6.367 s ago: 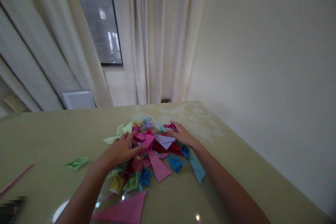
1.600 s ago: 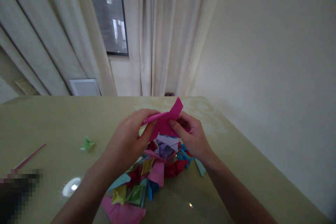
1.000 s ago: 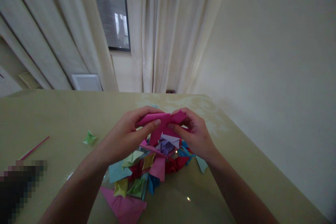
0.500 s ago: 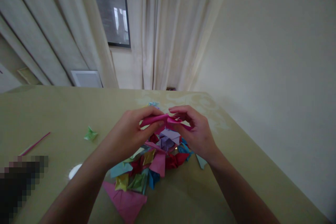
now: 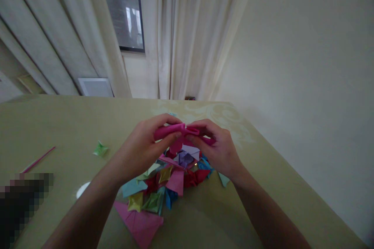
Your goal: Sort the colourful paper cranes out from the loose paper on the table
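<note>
A bright pink folded paper is held up between both hands, above a pile of origami. My left hand pinches its left side, thumb below and fingers behind. With thumb and fingers closed, my right hand grips the right side, where a narrow loop-like fold shows. Under the hands lie folded papers in several colours: a purple piece, a red piece, a blue piece and a green piece. A larger pink folded sheet lies nearest me.
A small green origami piece sits apart on the table. Further left are a thin pink stick and a pixelated dark area. A white round object is partly behind my left forearm. A wall borders the right side.
My right fingers have come down and closed on the pink paper, which they held more loosely before. Its right-hand fold now shows as a flatter loop. The pile has not changed.
</note>
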